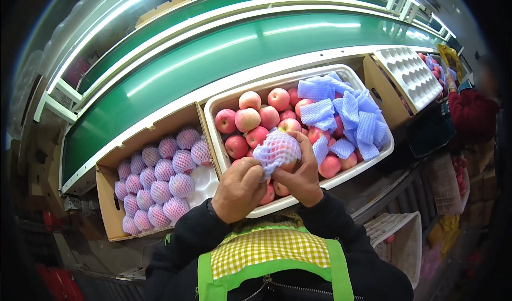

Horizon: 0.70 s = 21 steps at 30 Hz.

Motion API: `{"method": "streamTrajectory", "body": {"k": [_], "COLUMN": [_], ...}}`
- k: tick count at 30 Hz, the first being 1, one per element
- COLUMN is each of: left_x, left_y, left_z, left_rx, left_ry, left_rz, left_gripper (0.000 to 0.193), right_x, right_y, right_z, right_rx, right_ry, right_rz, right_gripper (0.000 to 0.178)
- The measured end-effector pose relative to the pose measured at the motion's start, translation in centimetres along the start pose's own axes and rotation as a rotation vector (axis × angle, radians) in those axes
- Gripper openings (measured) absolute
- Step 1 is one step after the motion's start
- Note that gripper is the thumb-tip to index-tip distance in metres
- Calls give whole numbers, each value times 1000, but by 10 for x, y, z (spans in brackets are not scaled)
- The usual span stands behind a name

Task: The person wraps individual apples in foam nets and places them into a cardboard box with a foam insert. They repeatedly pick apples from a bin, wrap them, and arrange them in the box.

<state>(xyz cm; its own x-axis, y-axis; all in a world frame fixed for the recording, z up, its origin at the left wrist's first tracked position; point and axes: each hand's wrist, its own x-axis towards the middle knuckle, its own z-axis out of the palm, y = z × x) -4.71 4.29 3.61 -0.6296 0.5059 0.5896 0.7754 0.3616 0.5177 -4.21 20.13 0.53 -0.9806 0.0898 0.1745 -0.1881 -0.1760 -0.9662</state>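
Observation:
Over the front of a white plastic crate, both my hands work on one apple that is partly covered by a pale blue foam net. My left hand pinches the lower left end of the net with closed fingers. From the right, my right hand wraps round the apple, thumb and fingers on its side. Loose red apples fill the crate around and beneath my hands. Flat, unused foam nets lie heaped on the apples in the crate's right part.
On the left, a cardboard box holds rows of netted apples on a white tray. A green conveyor belt runs behind. At the right stand a moulded tray, a co-worker in a red sleeve and a white basket.

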Motion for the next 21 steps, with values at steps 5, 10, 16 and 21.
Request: {"method": "streamTrajectory", "body": {"k": [5, 10, 16, 21], "left_x": [-28, -36, -22, -40], "left_y": [-4, -19, -12, -24], "left_z": [0, -11, 3, -6], "left_rx": [-201, -1116, -1313, -919], "left_ry": [-25, 57, 164, 32], "left_rz": [-187, -810, -830, -704], "left_gripper": [20, 39, 64, 74], "right_x": [-5, -1, 0, 9], "right_y": [18, 9, 3, -5], "right_z": [3, 6, 14, 4], "right_rx": [-352, -507, -599, 42], "right_ry": [-5, -50, -360, -622], "right_rz": [-345, -600, -523, 314], "right_gripper": [79, 82, 80, 71]}}
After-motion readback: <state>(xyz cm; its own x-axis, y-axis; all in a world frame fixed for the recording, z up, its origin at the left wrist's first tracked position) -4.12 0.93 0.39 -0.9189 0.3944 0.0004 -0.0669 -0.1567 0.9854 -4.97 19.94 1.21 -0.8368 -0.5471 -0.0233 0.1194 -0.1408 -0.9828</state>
